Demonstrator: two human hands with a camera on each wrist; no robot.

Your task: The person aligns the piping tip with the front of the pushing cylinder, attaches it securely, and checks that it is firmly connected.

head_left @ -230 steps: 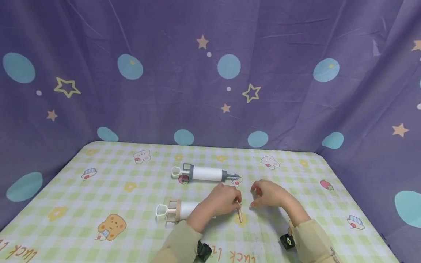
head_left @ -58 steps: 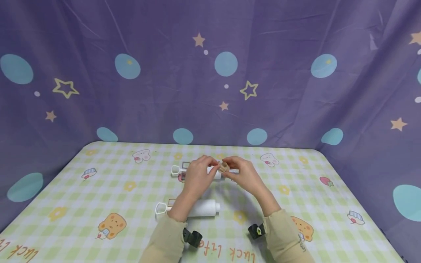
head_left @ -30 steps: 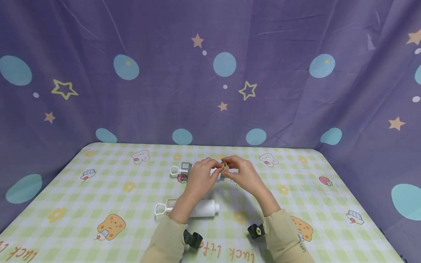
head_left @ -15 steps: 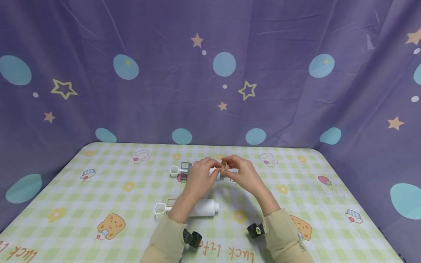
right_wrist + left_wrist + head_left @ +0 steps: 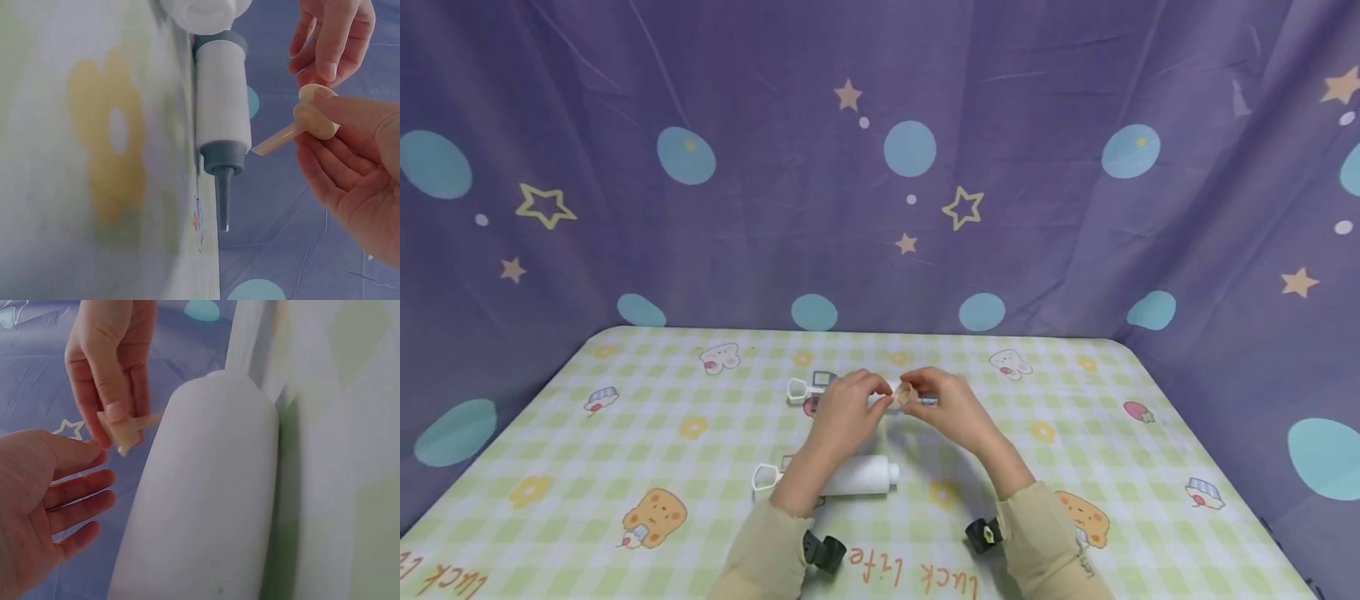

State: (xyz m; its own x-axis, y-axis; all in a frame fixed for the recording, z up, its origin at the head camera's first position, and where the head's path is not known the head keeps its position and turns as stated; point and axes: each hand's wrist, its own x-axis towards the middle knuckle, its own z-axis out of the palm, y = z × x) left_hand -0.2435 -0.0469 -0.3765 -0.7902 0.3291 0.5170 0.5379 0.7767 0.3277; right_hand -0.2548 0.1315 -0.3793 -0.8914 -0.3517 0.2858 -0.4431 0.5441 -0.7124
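Note:
My right hand [image 5: 953, 410] pinches a beige nozzle [image 5: 307, 119] between thumb and fingers above the table. The nozzle has a wide round cap and a thin tube, which slants away from the palm in the right wrist view. Close beside the cap's open side is my left hand [image 5: 844, 423], its fingers loosely extended and apart from the nozzle in the left wrist view. Below the hands lies a white plunger-type syringe with grey ends [image 5: 224, 100], partly hidden in the head view. A second white syringe [image 5: 861, 476], with a bare white neck, lies nearer, partly behind the left forearm.
A green-and-white checked cloth [image 5: 700, 550] with cartoon prints covers the table. Behind it hangs a purple curtain [image 5: 1037, 275] with stars and blue spots. Black wrist cameras [image 5: 824, 552] are strapped to both wrists.
The nozzle, first pinched low over the table by the left hand, is now in the right hand. Over the last half second both hands dropped slightly, and the left fingers drew back from the cap.

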